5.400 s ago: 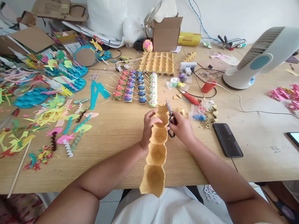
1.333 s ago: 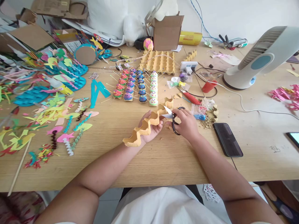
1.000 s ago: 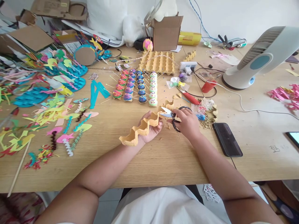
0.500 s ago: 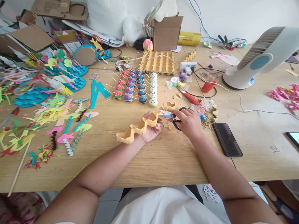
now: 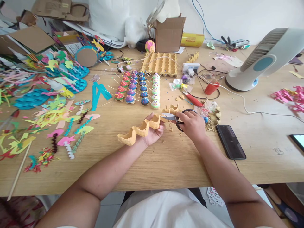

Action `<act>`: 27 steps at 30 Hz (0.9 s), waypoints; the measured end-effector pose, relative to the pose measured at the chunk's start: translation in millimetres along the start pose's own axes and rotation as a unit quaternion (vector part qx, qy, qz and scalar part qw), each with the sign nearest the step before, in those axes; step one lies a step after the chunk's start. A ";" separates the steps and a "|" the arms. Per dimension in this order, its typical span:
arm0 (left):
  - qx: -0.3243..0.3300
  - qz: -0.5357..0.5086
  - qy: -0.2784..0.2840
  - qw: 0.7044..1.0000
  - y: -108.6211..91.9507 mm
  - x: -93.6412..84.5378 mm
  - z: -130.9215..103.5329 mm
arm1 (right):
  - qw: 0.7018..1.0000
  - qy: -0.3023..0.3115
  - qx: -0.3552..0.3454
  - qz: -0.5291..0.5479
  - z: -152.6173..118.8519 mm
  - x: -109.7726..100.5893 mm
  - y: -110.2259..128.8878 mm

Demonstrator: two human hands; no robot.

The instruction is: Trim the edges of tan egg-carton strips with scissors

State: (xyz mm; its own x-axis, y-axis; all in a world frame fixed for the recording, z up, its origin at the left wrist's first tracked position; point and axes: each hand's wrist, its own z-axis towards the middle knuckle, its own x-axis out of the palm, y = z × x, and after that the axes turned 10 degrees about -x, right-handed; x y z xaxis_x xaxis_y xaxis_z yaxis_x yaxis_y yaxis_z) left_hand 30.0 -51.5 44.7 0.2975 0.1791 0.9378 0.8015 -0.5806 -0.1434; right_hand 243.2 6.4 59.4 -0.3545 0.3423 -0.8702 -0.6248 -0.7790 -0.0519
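A tan egg-carton strip (image 5: 140, 130) with a wavy edge lies tilted across my left hand (image 5: 153, 133), whose fingers are wrapped round its right part. In my right hand (image 5: 193, 125) is a pair of scissors (image 5: 169, 116) with black handles. Their blades point left and touch the strip's right end. Another wavy carton piece (image 5: 173, 109) lies just behind the blades, and small tan scraps (image 5: 170, 127) are on the table below them. Beyond my hands stand rows of painted egg cups (image 5: 143, 88) in red, purple, blue and white, with thin sticks poking out.
An uncut egg tray (image 5: 161, 63) lies behind the painted rows. On the right are a black phone (image 5: 231, 142), a red cup (image 5: 212, 87) and a white fan (image 5: 256, 63). Colourful paper scraps (image 5: 49, 117) and blue painted pieces (image 5: 33, 97) cover the left side.
The strip's left end has risen very slightly. The scissor blades look a little more closed at the strip's right end; otherwise both hands are in nearly the same place.
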 end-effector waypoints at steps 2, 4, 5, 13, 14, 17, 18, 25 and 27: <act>0.002 -0.001 -0.010 1.000 0.1 0.5 0.1 | 1.000 0.004 -0.002 -0.006 0.1 -0.1 0.0; 0.007 0.000 -0.023 1.000 0.1 1.5 0.1 | 1.000 0.008 0.002 -0.009 -0.1 -0.3 0.0; 0.011 0.000 -0.028 1.000 0.0 2.0 0.0 | 1.000 0.008 0.005 -0.008 -0.3 -0.3 0.0; 0.018 0.002 -0.011 1.000 -1.0 0.1 0.4 | 0.997 -0.032 0.054 0.050 -3.2 4.4 -0.1; 0.019 0.007 -0.002 1.000 -1.0 -0.7 0.8 | 0.995 -0.040 0.067 0.064 -2.9 4.8 0.6; 0.034 0.027 0.014 0.999 -0.9 -2.7 2.2 | 0.987 -0.056 0.101 0.112 -0.9 4.0 4.6; 0.041 0.034 0.016 0.998 -1.0 -3.1 2.5 | 0.984 -0.055 0.108 0.129 0.1 3.2 6.4; 0.052 0.071 -0.004 0.996 -2.5 -2.0 3.8 | 0.969 -0.017 0.121 0.213 3.2 3.9 15.0; 0.059 0.081 -0.024 0.995 -2.6 -1.1 4.5 | 0.955 -0.018 0.153 0.253 3.2 6.5 16.4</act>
State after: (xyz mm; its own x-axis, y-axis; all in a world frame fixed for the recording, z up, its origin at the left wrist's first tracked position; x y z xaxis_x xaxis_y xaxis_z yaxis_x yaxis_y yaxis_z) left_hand 29.9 -46.6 42.6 0.4506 0.1302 0.8832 0.7949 -0.5088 -0.3306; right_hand 228.4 -2.4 54.5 -0.6856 -0.0155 -0.7278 -0.5383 -0.6622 0.5212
